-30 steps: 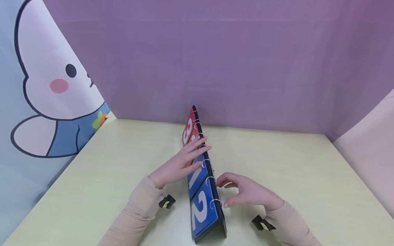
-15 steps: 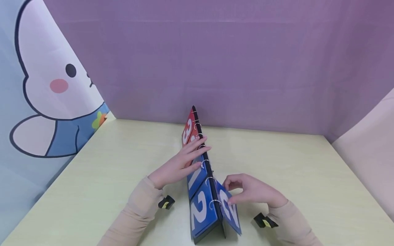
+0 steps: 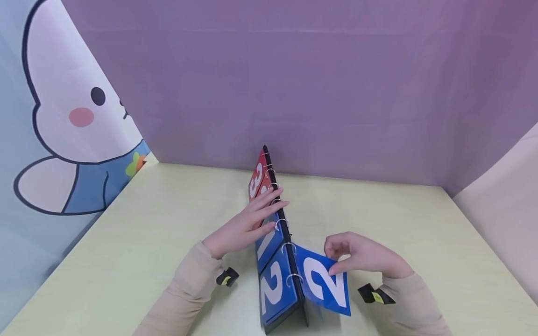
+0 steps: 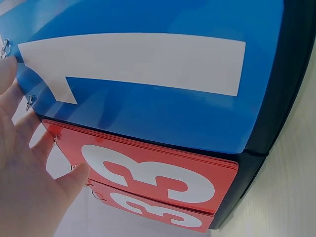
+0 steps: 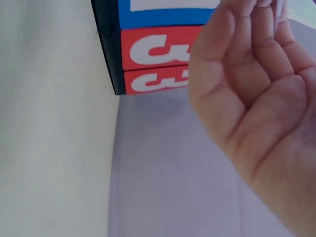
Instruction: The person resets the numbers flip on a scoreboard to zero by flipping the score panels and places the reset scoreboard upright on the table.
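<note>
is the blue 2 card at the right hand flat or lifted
Lifted: the right hand pinches the blue card out from the black stand.

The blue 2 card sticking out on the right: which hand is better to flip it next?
Probably the right hand: it pinches that blue 2 card. The left hand lies across the scoreboard, away from the card, so it looks better placed for steadying.

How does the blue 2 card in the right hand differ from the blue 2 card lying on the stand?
The held card sticks out from the stand, while the resting card lies against it. The right hand pinches the held card; no hand touches the resting card. Both are blue with a white 2.
</note>
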Available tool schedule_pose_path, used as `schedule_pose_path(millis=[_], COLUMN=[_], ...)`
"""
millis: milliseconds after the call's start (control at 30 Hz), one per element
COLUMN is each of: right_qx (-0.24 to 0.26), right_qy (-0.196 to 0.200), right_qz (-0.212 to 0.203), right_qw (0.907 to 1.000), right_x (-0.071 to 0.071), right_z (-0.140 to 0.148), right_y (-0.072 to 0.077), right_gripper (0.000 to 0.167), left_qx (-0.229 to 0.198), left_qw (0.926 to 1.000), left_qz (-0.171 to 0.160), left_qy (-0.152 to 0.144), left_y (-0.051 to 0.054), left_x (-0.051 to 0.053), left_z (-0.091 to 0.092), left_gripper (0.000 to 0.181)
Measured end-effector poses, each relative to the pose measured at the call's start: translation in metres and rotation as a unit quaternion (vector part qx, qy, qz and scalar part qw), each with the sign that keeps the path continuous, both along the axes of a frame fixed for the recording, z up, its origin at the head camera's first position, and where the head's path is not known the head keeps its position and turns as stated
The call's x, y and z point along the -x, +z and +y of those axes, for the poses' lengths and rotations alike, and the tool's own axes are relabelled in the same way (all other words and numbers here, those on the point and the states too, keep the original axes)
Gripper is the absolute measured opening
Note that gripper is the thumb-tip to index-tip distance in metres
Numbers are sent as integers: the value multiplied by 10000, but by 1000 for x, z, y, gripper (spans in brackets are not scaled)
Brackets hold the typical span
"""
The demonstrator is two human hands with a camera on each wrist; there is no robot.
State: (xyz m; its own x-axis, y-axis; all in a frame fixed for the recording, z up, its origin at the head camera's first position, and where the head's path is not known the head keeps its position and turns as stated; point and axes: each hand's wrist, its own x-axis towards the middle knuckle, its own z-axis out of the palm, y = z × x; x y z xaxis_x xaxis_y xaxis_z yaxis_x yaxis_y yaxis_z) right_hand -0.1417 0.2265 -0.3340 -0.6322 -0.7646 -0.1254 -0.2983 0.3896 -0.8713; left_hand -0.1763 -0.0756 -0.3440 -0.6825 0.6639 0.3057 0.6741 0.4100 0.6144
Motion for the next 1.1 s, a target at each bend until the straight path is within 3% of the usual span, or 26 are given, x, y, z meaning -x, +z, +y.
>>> schedule_pose_path(millis=[267,600,900,1100], right_qx=[228,45,-91,171], right_qy=[55,-231,-449,-263], right_qz=[-151,344,390,456], right_qw=[9996,9991,9982,9985], right_x=[0,-2,-11,-18], right_z=[8,18,37,47], right_y=[6,13,30,39], right_gripper=[17,15,25,31], left_qx=[-21,-12,-5,4], left_qw=[10000,10000,10000,10000], left_qz=[-68,-43,-25,-34], left_qy=[22,-8,-23,-31], left_y=[1,1,1,0], left_x=[-1,0,1,1], left_z=[0,0,0,0], left_gripper=[53,53,53,53])
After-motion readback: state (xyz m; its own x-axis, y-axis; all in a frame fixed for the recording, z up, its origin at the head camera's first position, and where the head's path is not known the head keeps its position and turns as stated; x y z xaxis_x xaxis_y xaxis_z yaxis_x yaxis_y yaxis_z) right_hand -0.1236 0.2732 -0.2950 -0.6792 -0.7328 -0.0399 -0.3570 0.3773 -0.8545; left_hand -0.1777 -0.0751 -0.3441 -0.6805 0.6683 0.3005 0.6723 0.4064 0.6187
